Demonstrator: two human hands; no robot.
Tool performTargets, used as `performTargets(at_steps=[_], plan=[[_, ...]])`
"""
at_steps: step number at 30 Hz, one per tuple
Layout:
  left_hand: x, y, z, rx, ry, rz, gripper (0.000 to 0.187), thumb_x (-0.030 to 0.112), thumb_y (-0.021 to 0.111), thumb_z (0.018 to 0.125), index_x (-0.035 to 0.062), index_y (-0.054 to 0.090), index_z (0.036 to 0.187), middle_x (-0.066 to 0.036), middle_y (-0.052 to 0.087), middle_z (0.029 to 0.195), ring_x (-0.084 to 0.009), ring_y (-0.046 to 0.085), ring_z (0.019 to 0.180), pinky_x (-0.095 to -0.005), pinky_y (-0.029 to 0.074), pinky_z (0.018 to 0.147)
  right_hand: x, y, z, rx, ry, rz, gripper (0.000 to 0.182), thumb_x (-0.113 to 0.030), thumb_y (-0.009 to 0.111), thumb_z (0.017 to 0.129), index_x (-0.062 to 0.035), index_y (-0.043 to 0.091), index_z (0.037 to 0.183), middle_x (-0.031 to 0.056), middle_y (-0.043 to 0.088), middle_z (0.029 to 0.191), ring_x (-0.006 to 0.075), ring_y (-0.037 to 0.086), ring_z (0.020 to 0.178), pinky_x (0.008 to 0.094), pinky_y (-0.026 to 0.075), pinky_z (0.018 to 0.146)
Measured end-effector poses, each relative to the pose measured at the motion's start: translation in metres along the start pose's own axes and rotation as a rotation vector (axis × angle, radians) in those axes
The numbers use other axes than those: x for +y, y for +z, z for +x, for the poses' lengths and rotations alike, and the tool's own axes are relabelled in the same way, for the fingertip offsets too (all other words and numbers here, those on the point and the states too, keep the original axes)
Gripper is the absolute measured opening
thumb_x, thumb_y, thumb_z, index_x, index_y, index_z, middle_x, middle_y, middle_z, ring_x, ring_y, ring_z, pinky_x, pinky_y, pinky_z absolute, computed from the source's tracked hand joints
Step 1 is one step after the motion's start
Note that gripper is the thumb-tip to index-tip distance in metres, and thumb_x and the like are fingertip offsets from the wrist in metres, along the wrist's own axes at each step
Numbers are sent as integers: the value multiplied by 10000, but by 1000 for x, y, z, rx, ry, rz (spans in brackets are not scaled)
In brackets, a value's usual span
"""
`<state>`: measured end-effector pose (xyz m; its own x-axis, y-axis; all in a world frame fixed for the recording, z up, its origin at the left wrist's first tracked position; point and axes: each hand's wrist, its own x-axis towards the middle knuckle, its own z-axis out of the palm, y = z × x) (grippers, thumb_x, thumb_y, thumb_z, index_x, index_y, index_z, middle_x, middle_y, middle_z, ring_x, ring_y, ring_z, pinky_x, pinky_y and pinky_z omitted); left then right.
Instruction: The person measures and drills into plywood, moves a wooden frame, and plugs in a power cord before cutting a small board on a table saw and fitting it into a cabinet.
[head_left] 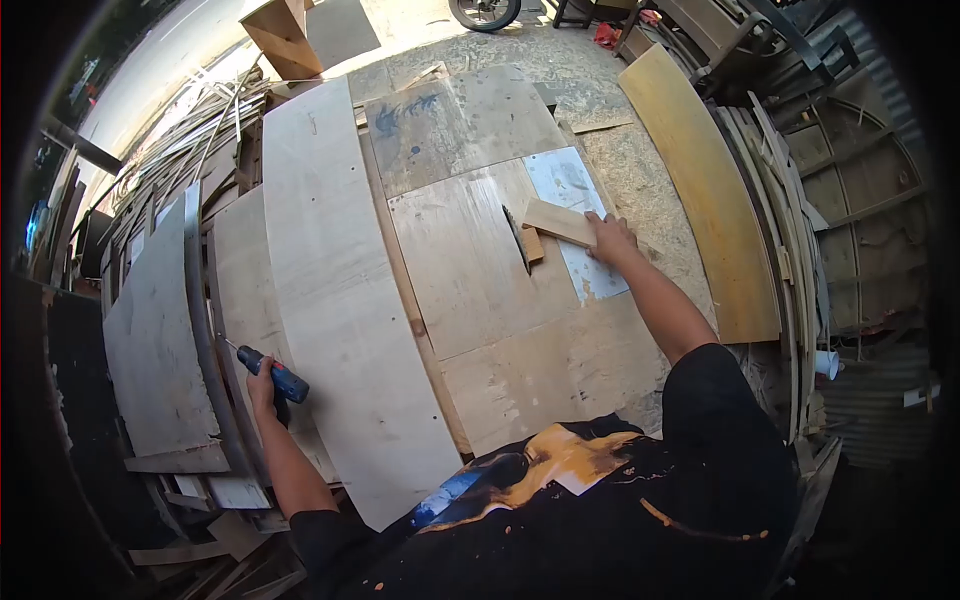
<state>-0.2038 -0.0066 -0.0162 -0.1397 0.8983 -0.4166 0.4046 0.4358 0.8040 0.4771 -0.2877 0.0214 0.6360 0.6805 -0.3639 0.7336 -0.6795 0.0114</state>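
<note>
My left hand [262, 388] is wrapped round the grip of a dark blue cordless drill [275, 376], whose bit points up and left above the boards. On the right, my right hand [610, 238] grips the near end of a short pale wooden board [558, 221]. That board's far end lies close to a circular saw blade [517, 238], which stands up through a slot in the plywood table top [460, 255]. A small orange-brown wood block [533, 244] sits right beside the blade. Beneath my right hand is a light blue-white panel [570, 190] set in the table.
A long pale plywood sheet [340, 260] lies left of the saw table. Thin wood strips [225, 125] are piled at the far left. A yellowish curved board [700, 190] leans at the right beside stacked planks. A wheel [484, 12] and a wooden box [283, 35] stand at the back.
</note>
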Motion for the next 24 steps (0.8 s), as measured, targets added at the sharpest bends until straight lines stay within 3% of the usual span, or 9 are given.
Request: performTargets(at_steps=[2,3,8,10,14,17,19,22,24], plan=[[-5,-9,27,46,62,573,549,485,686,727,0,640,980,-140,663,942,-269,649,805,-358,487,767,-2,18,-15,12,46,-24,840,-303,791,693,-260,342,1402,158,504,1231,372,456,1195,470,443,965],[-1,-7,28,-12,6,550,600,485,693,697,-27,648,1008,-219,654,1032,-330,646,918,-400,471,851,-3,16,-29,-27,62,47,800,-296,784,681,-245,385,1372,148,479,1279,392,430,1216,515,386,997],[13,33,9,195,45,936,587,484,670,722,2,636,1055,-229,635,1080,-366,610,976,-446,451,903,44,37,-109,25,19,145,758,-270,806,643,-234,471,1322,143,502,1234,378,426,1208,526,377,998],[29,66,-7,532,459,797,498,422,654,782,19,626,1073,-187,644,993,-348,615,908,-442,466,846,75,49,-139,55,20,184,765,-246,809,633,-241,474,1321,138,507,1215,362,426,1211,487,397,991],[85,208,-129,-149,681,350,357,267,659,825,27,622,1087,-101,617,900,-187,546,719,-328,473,686,114,76,-193,145,115,336,757,-261,798,634,-223,471,1315,144,517,1189,354,459,1180,444,427,962],[88,316,-238,-611,770,475,438,309,717,775,99,615,1146,-134,575,1080,-272,576,940,-378,489,832,133,101,-214,316,273,574,729,-253,796,606,-130,496,1259,171,554,1130,334,533,1081,418,453,912],[74,374,-283,-664,973,537,593,337,743,744,138,539,1264,-143,500,1235,-327,479,1132,-406,406,996,154,118,-233,302,386,782,745,-304,769,627,-90,464,1272,179,540,1184,372,503,1127,446,441,924],[59,428,-324,-512,1110,677,590,309,736,752,108,531,1267,-148,504,1231,-320,487,1125,-397,426,960,176,105,-274,326,406,812,752,-310,766,617,-54,462,1256,196,542,1190,377,492,1144,445,433,935],[44,450,-320,-495,1051,684,565,289,722,765,91,531,1259,-151,521,1201,-319,499,1108,-398,434,943,184,127,-289,415,209,653,774,-311,768,612,-66,464,1281,194,545,1144,370,499,1094,436,428,931]])
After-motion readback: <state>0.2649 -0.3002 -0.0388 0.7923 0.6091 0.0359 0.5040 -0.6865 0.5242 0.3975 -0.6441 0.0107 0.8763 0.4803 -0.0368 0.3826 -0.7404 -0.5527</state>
